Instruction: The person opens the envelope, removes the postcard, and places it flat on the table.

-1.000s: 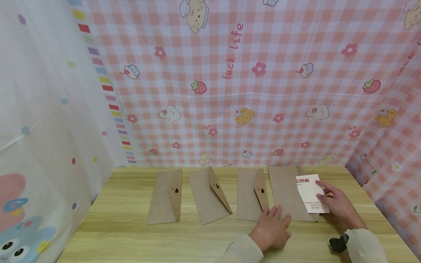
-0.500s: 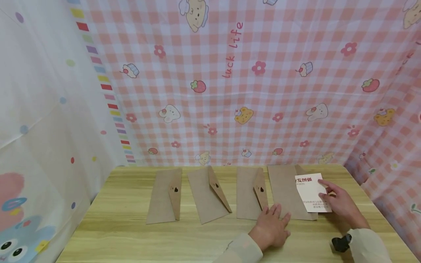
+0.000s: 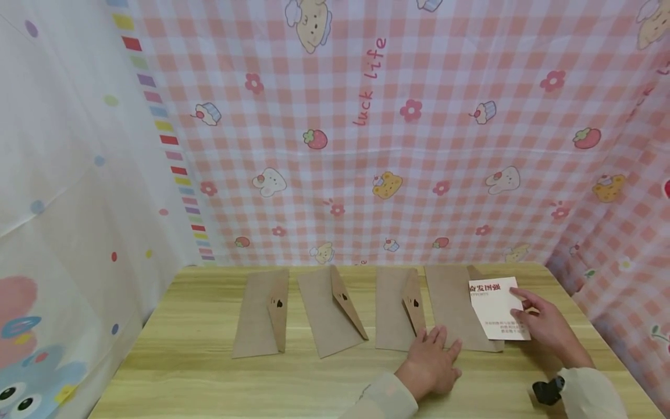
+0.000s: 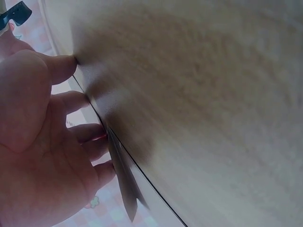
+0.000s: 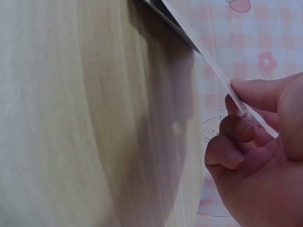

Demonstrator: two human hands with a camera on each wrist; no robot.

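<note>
My right hand (image 3: 544,326) pinches the right edge of a white card (image 3: 497,311) printed with red characters. The card's left part lies inside the opening of the rightmost brown paper envelope (image 3: 450,308), whose flap is folded out to the right. In the right wrist view, thumb and curled fingers (image 5: 236,130) grip the card, which slants up off the table. With fingers spread, my left hand (image 3: 431,361) rests on the table by the lower edges of the rightmost envelope and its neighbour. The left wrist view shows those fingertips (image 4: 68,68) touching down.
To the left lie more brown envelopes: one (image 3: 392,308) beside the rightmost, a tilted one (image 3: 324,314), and one at the far left (image 3: 256,314). Their flaps stand partly raised. A checked curtain (image 3: 335,163) hangs behind the wooden table (image 3: 293,384).
My right hand has moved slightly right with the card, and more of its red heading now shows outside the envelope. The left hand has stayed in place.
</note>
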